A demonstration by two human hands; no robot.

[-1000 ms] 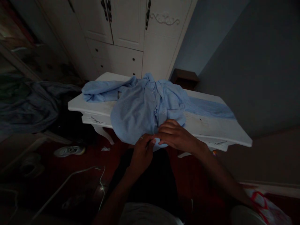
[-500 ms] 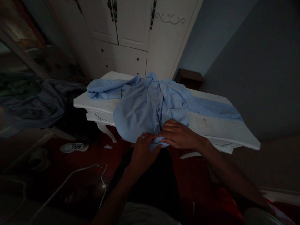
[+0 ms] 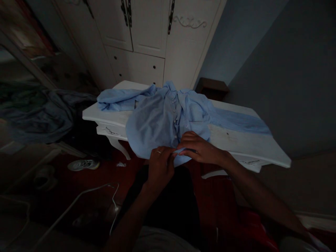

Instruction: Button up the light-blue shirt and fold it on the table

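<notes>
A light blue button-up shirt [image 3: 149, 122] lies face up across a white table [image 3: 252, 147], its collar toward the back and its sleeves spread to either side. The lower hem hangs over the table's front edge. My left hand [image 3: 160, 164], with a ring on one finger, pinches the front placket near the hem. Close beside it, my right hand [image 3: 198, 147] is closed on the same bit of cloth. Both sets of fingertips nearly meet there, and whatever button lies between them is hidden. Several small buttons run up the placket above my hands.
Behind the table stands a white wardrobe [image 3: 147, 35] with drawers. A small brown box-like piece [image 3: 212, 87] is near the wall. Piled clothes [image 3: 36, 112] are at the left. On the red floor are a sneaker [image 3: 84, 165] and a white cable [image 3: 78, 196].
My fingers have shifted slightly on the placket; the left thumb has drawn in and the left fingers curl more. The shirt's hem is lifted and folded a little differently between my hands.
</notes>
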